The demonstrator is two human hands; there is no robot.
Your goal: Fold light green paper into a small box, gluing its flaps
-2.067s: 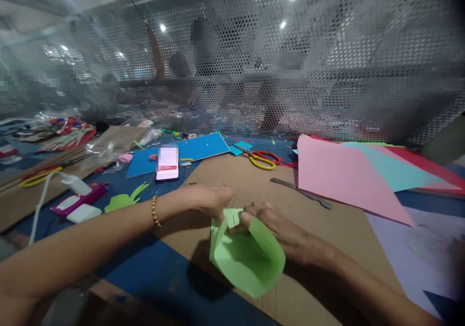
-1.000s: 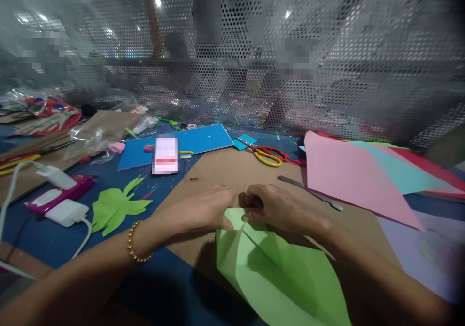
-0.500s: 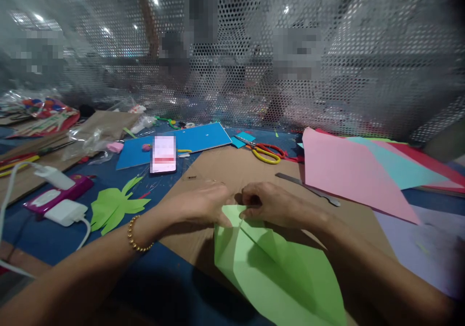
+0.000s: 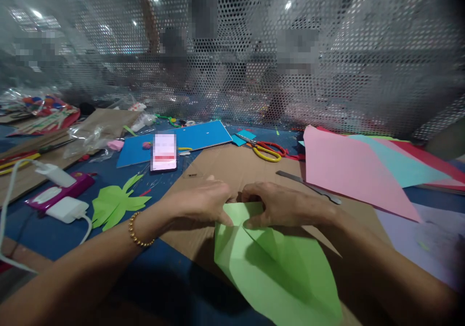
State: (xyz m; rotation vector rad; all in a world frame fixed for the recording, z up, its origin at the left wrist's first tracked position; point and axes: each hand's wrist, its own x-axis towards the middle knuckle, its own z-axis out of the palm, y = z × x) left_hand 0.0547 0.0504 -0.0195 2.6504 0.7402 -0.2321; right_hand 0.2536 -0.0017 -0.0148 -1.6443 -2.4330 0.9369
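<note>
A large sheet of light green paper (image 4: 279, 277), creased and partly folded, is raised toward me above the cardboard (image 4: 218, 166). My left hand (image 4: 203, 201) grips its far left edge, thumb on the near face and fingers behind, out of sight. On the far right part of that edge, my right hand (image 4: 279, 204) pinches the paper, its thumb lying on the near face. Between the two thumbs a fold line runs down the sheet. A beaded gold bracelet (image 4: 137, 231) circles my left wrist.
Scissors (image 4: 267, 150) and a thin metal blade (image 4: 308, 187) lie beyond my hands. Pink paper (image 4: 352, 171) tops coloured sheets at right. A lit phone (image 4: 163, 152), a green paper cutout (image 4: 118, 202) and a purple power strip (image 4: 61, 190) with white plugs sit at left.
My right thumb has slid from the paper's top edge down onto its face, and the hand has flattened over it. The left hand keeps its grip with little movement.
</note>
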